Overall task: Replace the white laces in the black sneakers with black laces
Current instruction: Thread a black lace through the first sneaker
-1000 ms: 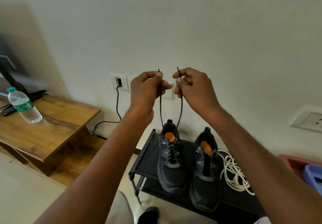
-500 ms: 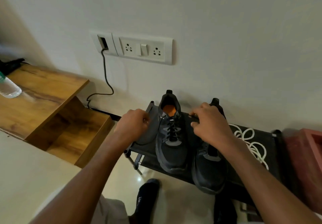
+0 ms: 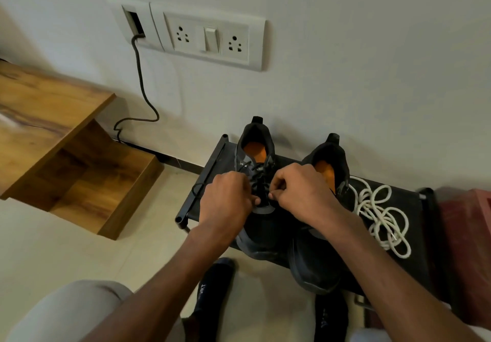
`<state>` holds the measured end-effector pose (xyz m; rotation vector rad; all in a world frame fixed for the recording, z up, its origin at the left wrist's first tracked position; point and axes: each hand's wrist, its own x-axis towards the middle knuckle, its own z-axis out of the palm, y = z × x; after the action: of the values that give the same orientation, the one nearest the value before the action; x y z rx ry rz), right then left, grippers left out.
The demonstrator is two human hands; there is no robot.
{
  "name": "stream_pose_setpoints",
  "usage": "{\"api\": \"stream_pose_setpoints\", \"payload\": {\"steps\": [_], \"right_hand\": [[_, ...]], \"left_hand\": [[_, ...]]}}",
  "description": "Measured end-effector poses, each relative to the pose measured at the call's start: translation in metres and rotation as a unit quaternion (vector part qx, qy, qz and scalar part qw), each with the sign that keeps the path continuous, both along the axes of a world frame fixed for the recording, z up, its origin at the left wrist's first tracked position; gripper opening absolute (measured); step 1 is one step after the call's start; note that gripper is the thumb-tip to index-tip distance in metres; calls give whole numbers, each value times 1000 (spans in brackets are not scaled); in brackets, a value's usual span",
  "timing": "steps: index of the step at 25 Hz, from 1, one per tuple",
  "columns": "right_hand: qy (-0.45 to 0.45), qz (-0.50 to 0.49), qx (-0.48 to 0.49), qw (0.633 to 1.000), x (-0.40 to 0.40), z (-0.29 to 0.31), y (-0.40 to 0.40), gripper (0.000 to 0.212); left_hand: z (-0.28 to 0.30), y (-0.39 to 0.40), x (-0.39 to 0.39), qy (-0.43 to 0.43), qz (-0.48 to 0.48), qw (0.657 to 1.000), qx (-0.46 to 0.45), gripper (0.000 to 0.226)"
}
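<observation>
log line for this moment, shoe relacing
stage: lacing left sneaker | left hand: pinching black lace | right hand: pinching black lace | white laces: loose on rack

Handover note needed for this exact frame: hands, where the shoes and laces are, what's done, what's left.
Left hand and right hand: both pinch the black lace over the left sneaker, fingers curled at mid-tongue.
Both sneakers stand on the black rack, heels to the wall. White laces lie loose on the rack beside the right sneaker.
Done: white laces out; black lace threaded in the left sneaker.
Left: tighten and tie it. The right sneaker's lacing is hidden by the hand; check it.
</observation>
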<state>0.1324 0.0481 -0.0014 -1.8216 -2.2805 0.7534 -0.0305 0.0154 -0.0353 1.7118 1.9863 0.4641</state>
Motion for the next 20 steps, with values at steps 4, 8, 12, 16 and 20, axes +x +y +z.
{"api": "stream_pose_setpoints", "payload": {"steps": [4, 8, 12, 16, 20], "right_hand": [[-2, 2, -23, 1000, 1, -3, -4, 7], [6, -11, -12, 1000, -1, -6, -5, 8], [25, -14, -14, 999, 2, -6, -6, 9], [22, -8, -3, 1000, 0, -8, -6, 8], [5, 12, 9, 1000, -1, -10, -5, 3]], "left_hand": [[-2, -1, 5, 5, 10, 1000, 7, 13], [-2, 6, 11, 54, -33, 997, 35, 20], [1, 4, 7, 70, -53, 996, 20, 10], [3, -2, 14, 100, -42, 994, 31, 13], [6, 0, 18, 104, -64, 992, 14, 14]]}}
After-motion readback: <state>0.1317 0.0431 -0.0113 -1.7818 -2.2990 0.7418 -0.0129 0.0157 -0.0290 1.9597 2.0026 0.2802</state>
